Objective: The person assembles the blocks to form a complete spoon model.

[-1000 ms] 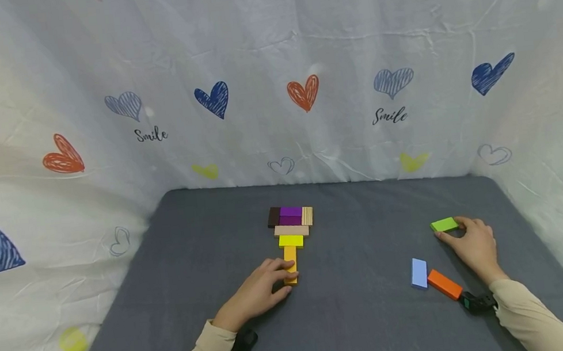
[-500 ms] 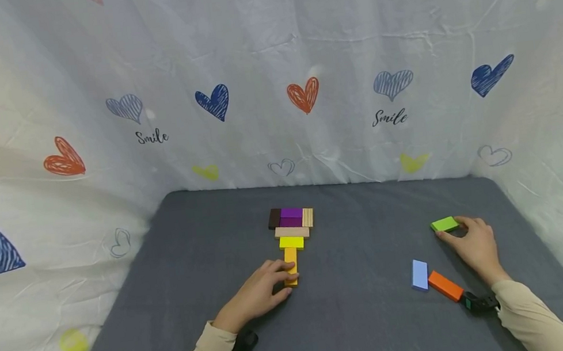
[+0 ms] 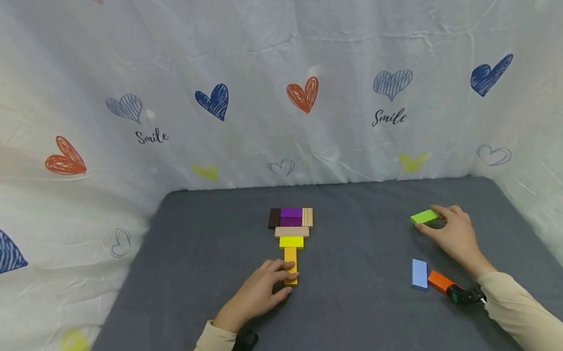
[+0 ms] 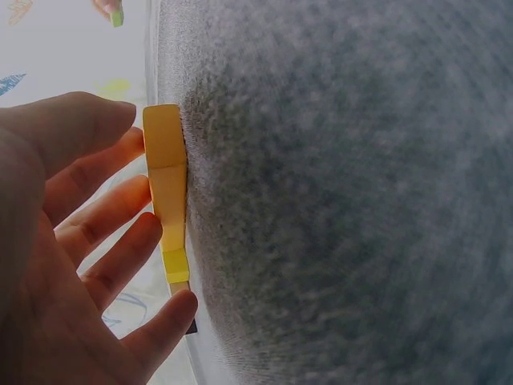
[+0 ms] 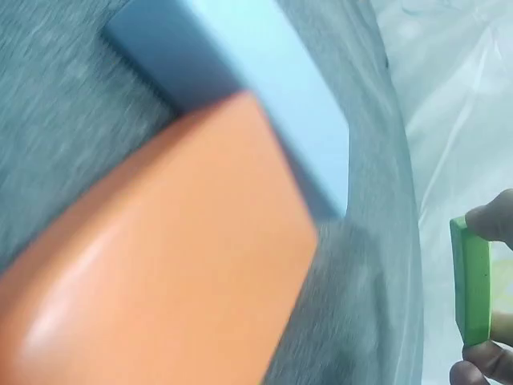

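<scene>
Fingertips of my left hand (image 3: 255, 293) rest on a yellow-orange block (image 3: 289, 254), the lowest in a line of blocks at mid-table. Its fingers look spread and fairly straight in the left wrist view, and the thumb lies by the block's near end. Above it come a bright yellow block (image 3: 291, 242), a beige block (image 3: 291, 232), then a row of dark brown (image 3: 274, 218), purple (image 3: 291, 216) and striped wood blocks (image 3: 307, 217). On the right, my right hand (image 3: 455, 237) pinches a green block (image 5: 473, 281) between thumb and fingers, apparently lifted off the cloth.
A light blue block (image 3: 419, 274) and an orange block (image 3: 440, 280) lie close together below the right hand. The right wrist camera (image 3: 464, 293) partly covers the orange one. Grey cloth (image 3: 359, 305) covers the table; a white curtain (image 3: 351, 150) with printed hearts hangs behind.
My right hand has moved left and slightly away from me with the green block. The left hand and the line of blocks have stayed put.
</scene>
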The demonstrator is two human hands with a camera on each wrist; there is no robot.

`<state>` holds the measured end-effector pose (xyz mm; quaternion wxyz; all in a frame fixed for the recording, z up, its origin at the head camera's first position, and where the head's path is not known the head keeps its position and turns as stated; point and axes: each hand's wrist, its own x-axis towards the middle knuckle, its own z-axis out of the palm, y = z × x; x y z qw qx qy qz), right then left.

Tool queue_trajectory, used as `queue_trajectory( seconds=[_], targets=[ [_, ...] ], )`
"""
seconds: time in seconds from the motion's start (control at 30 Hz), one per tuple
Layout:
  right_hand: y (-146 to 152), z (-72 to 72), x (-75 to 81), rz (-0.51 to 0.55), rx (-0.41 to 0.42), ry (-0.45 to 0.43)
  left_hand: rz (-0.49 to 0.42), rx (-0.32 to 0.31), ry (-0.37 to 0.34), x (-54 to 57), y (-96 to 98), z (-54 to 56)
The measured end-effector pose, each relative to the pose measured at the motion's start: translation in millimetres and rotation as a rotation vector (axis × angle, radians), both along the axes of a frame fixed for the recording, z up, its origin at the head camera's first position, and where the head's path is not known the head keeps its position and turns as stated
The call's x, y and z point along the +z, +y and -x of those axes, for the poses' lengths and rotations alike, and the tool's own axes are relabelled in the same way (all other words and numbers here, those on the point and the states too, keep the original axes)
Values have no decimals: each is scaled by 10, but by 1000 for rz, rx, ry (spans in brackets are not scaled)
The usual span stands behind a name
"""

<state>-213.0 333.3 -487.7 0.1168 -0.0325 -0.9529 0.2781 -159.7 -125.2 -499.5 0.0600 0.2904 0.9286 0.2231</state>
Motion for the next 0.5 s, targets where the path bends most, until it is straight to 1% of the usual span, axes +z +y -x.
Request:
queue_trajectory(
  seconds=[0.17,0.4,0.5],
  targets=[
    [-77,47,-20,-18,34,-25,2,1,0,-16,4,-5],
    [-69,55,-105,-57,90,-131,-4,0,-9,-16,5,-6],
    [-68,45,-114,-73,107,-154,-9,0,-8,-13,-2,-4]
  ],
)
